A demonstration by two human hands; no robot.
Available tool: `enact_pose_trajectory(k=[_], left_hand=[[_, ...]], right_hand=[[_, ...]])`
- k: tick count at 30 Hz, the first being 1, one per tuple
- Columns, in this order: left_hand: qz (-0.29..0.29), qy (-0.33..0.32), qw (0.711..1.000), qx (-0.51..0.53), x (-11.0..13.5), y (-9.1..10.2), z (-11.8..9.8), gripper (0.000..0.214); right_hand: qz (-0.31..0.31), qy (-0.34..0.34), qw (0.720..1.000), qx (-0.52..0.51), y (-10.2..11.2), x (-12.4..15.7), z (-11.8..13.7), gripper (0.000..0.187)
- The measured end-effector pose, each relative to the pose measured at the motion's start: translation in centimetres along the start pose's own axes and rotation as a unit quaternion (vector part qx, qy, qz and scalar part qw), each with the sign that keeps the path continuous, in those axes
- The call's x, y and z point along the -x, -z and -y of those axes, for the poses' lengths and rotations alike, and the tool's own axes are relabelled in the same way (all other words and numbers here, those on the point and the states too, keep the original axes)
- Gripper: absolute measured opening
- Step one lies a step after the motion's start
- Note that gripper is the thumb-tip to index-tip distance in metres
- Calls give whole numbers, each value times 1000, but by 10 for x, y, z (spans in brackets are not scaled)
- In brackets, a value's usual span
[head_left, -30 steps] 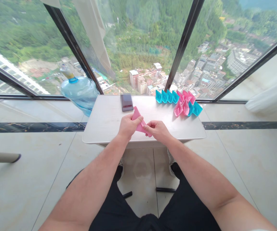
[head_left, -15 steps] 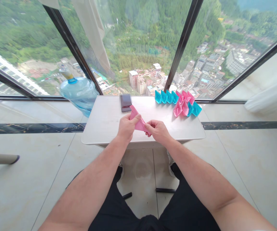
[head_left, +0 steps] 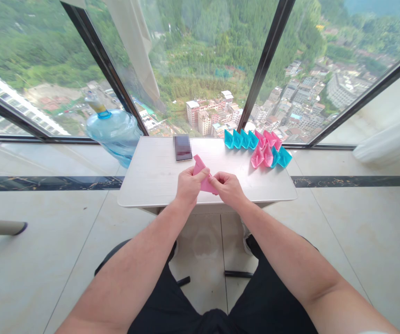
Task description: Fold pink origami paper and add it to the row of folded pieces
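Both hands pinch a folded pink paper (head_left: 205, 178) above the white surface (head_left: 151, 181): the left hand (head_left: 191, 185) and the right hand (head_left: 229, 189) close together. A phone (head_left: 182, 147) lies behind, and folded blue and pink paper pieces (head_left: 260, 147) cluster at the far right corner.

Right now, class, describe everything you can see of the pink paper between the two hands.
The pink paper is a thin, matte sheet, already folded into a narrow, pointed shape. It slants, its upper corner pointing toward the phone, its lower end hidden by fingers. The left hand pinches its upper part, the right hand its lower end. It is over the white table, near the front edge; whether it touches the tabletop cannot be told.
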State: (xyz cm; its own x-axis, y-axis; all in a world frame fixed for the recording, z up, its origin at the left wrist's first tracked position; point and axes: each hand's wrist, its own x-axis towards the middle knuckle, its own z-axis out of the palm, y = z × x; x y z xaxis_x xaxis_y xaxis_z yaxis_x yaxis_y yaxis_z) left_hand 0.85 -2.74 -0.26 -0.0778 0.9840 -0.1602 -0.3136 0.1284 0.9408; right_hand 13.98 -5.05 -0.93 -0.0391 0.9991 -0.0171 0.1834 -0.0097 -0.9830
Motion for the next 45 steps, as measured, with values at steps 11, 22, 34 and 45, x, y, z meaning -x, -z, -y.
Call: enact_pose_trajectory(k=[11, 22, 34, 45], left_hand=[[-37, 50, 995, 75, -4, 3, -7, 31], [-71, 6, 997, 13, -17, 12, 8, 35], [-51, 40, 995, 72, -28, 4, 14, 37], [-99, 17, 994, 34, -29, 10, 8, 41]], right_hand=[[60, -22, 996, -64, 6, -1, 3, 35], [103, -47, 993, 42, 12, -4, -4, 25], [63, -10, 994, 92, 22, -18, -5, 21], [-36, 14, 993, 115, 16, -16, -10, 25]])
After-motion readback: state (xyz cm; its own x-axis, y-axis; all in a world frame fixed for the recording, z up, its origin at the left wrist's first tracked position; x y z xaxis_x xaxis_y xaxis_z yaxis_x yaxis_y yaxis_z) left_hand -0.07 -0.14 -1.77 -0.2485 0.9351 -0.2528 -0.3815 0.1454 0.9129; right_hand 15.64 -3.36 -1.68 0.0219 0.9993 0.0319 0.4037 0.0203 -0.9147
